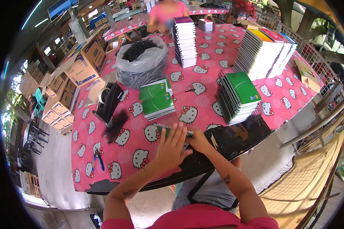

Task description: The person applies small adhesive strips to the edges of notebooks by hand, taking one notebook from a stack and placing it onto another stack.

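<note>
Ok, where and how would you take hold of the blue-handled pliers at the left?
Grip the pliers by their blue handles, probably with the left hand, coming from the person's side: they lie flat, handles splayed toward the person, head apparently pointing away.

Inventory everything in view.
Held notebook: 1, green, near edge
Spiral stack: 1, green, right
Flat booklets: several, green, centre
Tall stack: 1, purple top, far centre
Small stack: 1, white, far centre
Mixed stacks: several, multicoloured, far right
Bag: 1, clear, far left
Coil bundle: 1, black, left
Tape dispenser: 1, black, left
Pliers: 1, blue, near left
Boxes: several, brown, left
Table cover: 1, pink, centre
Person: 1, pink top, opposite
Left hand: 1, on notebook
Right hand: 1, on notebook
</note>
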Demonstrator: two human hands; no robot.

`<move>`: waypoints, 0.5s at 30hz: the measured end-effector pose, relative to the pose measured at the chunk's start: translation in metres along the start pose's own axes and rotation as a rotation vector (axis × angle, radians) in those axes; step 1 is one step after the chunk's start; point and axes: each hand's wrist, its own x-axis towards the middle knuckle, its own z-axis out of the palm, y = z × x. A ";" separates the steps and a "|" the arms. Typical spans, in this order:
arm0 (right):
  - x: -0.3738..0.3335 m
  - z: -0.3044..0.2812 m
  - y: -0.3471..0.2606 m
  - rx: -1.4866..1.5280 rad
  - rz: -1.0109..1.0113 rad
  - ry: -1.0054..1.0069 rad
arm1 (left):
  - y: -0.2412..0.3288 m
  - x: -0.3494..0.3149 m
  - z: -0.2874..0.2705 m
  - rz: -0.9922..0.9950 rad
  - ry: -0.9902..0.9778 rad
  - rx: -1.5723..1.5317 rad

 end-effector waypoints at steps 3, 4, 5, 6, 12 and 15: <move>0.002 -0.001 0.004 -0.031 -0.003 0.022 | 0.005 -0.004 0.004 -0.020 0.113 -0.075; 0.001 0.003 0.000 0.002 -0.033 0.043 | 0.005 -0.004 0.002 -0.045 0.188 -0.087; 0.001 0.005 -0.003 0.035 -0.062 0.066 | -0.004 0.004 0.000 -0.039 0.210 -0.075; -0.001 0.004 -0.006 -0.048 -0.087 0.081 | -0.015 0.021 -0.008 -0.036 0.229 -0.072; -0.024 -0.020 -0.061 -0.265 -0.094 0.138 | -0.035 0.033 -0.002 -0.001 0.317 -0.224; -0.026 -0.037 -0.071 -0.186 -0.080 0.120 | -0.032 0.033 -0.002 -0.008 0.348 -0.264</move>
